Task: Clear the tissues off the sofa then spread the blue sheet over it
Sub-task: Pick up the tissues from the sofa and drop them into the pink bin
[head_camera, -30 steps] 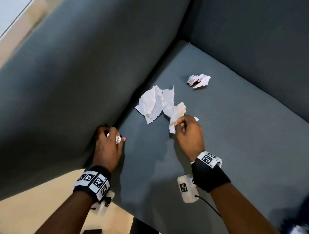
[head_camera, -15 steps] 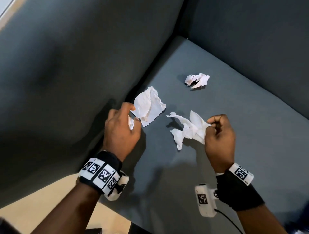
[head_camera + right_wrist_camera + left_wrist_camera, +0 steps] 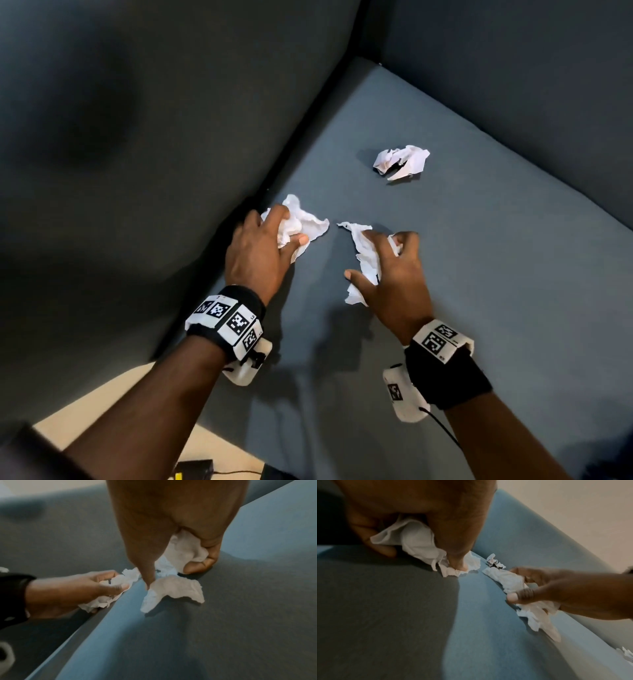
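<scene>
My left hand grips a crumpled white tissue on the grey-blue sofa seat, close to the crease under the backrest. In the left wrist view its fingers and thumb curl round that tissue. My right hand holds a second tissue bunched in its curled fingers, with one end trailing onto the seat. A third tissue lies balled up farther back on the seat, beyond both hands. No blue sheet is in view.
The dark backrest rises on the left and the armrest closes the far side. Beige floor shows at the lower left with a small dark device on it. Another tissue scrap lies at the left wrist view's right edge.
My left hand moved from the backrest crease to the flat tissue and closed on it. My right hand pulled its tissue away to the right and gathered it into the palm.
</scene>
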